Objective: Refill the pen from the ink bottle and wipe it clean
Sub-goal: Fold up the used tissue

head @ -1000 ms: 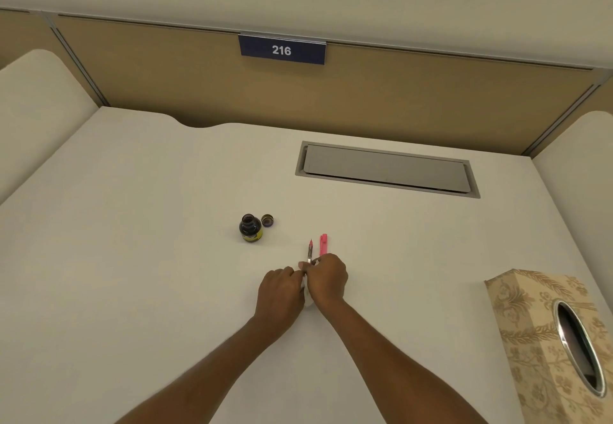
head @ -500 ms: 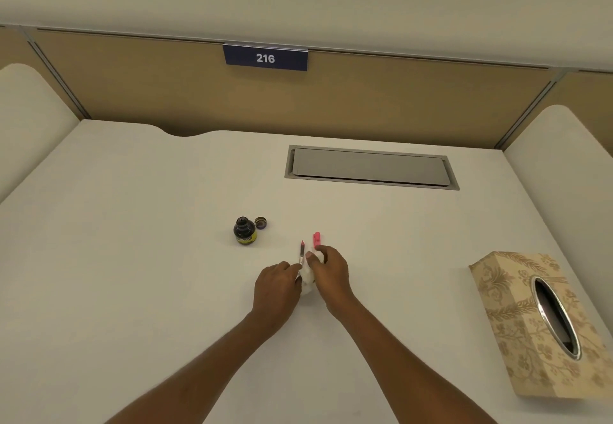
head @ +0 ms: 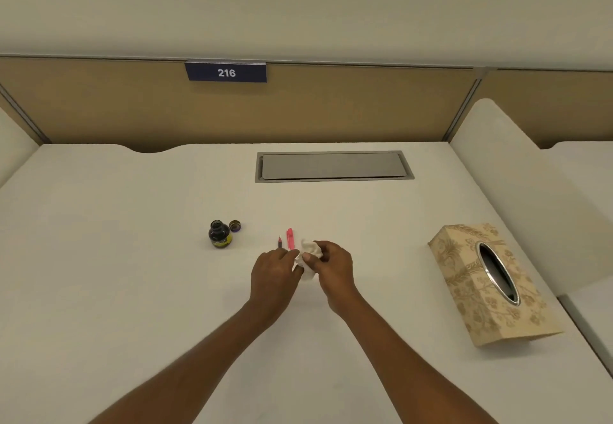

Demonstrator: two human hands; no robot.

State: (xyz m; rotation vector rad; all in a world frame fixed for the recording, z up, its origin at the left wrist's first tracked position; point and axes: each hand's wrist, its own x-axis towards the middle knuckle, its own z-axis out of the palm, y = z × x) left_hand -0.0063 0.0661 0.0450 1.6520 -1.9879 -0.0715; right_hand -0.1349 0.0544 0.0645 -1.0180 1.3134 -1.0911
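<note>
A small dark ink bottle (head: 219, 234) stands uncapped on the white desk (head: 132, 274), its cap (head: 235, 225) just right of it. My left hand (head: 273, 276) holds the pen section (head: 280, 242), whose dark nib end sticks up past my fingers. A pink pen barrel (head: 290, 239) lies on the desk just beyond my hands. My right hand (head: 331, 267) grips a crumpled white tissue (head: 310, 257) pressed between both hands. The pen's lower part is hidden by my fingers.
A patterned beige tissue box (head: 487, 284) lies at the right. A grey cable hatch (head: 333, 166) is set into the desk further back. A tan partition with a "216" label (head: 226, 72) closes the far side; white side dividers (head: 517, 198) flank the desk.
My right hand has drawn the tissue off the pen towards the right, so the hands are slightly apart. The view has swung left, showing more of the tissue box.
</note>
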